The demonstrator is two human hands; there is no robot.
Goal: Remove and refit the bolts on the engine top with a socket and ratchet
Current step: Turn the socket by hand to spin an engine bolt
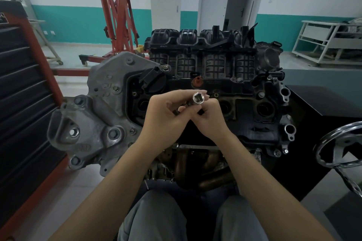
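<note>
Both hands meet above the middle of the black engine top [260, 121]. A shiny chrome socket [198, 98] points its square drive hole up at the camera, and my right hand [210, 117] pinches it from the right. My left hand [166, 117] curls round a dark tool shaft [179, 111] that runs into the socket; most of that tool is hidden in my fingers. Small bolts [216, 95] show along the cover's rim, another bolt [261, 95] further right.
A grey cast bracket [98, 119] with hex bolts sits at the engine's left end, the black intake manifold [203, 53] behind. A tool cabinet [21, 92] stands left, a chrome handwheel [340, 146] right, a red engine crane [117, 19] behind.
</note>
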